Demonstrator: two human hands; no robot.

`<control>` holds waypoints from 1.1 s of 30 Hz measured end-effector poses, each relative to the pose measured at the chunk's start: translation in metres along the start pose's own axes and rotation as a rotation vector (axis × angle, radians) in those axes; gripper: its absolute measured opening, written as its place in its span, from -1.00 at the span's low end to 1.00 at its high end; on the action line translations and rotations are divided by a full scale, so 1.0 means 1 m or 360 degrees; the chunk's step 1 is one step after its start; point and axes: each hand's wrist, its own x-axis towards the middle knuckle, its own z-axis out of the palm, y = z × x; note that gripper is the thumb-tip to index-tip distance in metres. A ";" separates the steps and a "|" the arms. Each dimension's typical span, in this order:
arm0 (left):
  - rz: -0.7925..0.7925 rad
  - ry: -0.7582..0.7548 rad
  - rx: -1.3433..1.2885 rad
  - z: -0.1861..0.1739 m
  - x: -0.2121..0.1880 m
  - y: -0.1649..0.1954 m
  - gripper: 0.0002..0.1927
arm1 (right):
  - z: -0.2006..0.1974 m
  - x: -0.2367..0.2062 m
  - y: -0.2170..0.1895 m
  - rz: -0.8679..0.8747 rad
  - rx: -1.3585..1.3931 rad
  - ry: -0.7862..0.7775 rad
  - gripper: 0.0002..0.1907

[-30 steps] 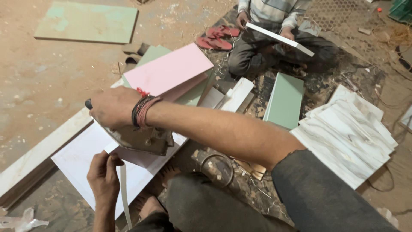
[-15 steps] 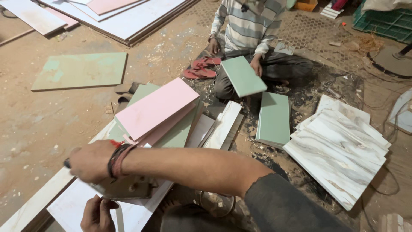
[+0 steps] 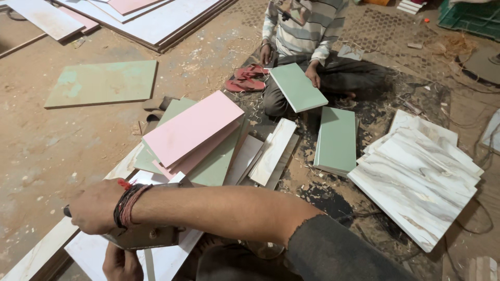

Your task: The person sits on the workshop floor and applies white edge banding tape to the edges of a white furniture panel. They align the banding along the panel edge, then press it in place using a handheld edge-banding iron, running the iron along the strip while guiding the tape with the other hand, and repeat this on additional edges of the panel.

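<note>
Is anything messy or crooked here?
Yes. The pink panels lie fanned askew on the green ones, not squared up. Shavings and dust litter the floor by the marbled white stack.

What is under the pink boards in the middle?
Under the pink boards lie green boards, showing at the top left and lower right. Whatever sits beneath the stack's middle is covered.

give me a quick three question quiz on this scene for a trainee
1. True or false: the pink panel lies on top of green panels.
2. The panel held by the seated person is: A pink, B green, C marble white.
3. Which of the wearer's hands, gripping the metal tool, has red and black wristbands?
Key: 1 true; 2 B; 3 the right hand.
</note>
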 end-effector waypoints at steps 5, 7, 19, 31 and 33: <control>-0.0691 -0.0210 -0.0085 -0.007 0.045 -0.035 -0.60 | -0.003 -0.004 0.030 0.0135 0.0096 0.0089 -0.62; -0.1375 -0.0380 -0.0257 -0.017 0.070 -0.046 -0.54 | -0.014 -0.007 0.048 0.0088 0.0035 0.0198 -0.65; -0.0165 -0.0265 -0.0145 -0.013 0.026 -0.043 -0.67 | -0.056 -0.016 0.065 0.0260 0.0043 0.0030 -0.69; -0.0062 -0.0013 0.0465 -0.007 -0.004 0.009 -0.88 | -0.013 -0.008 -0.022 0.0083 0.0078 -0.0145 -0.66; -0.0134 -0.0031 0.0363 -0.001 -0.003 0.026 -0.89 | -0.017 -0.013 -0.007 -0.0031 0.0001 -0.0001 -0.68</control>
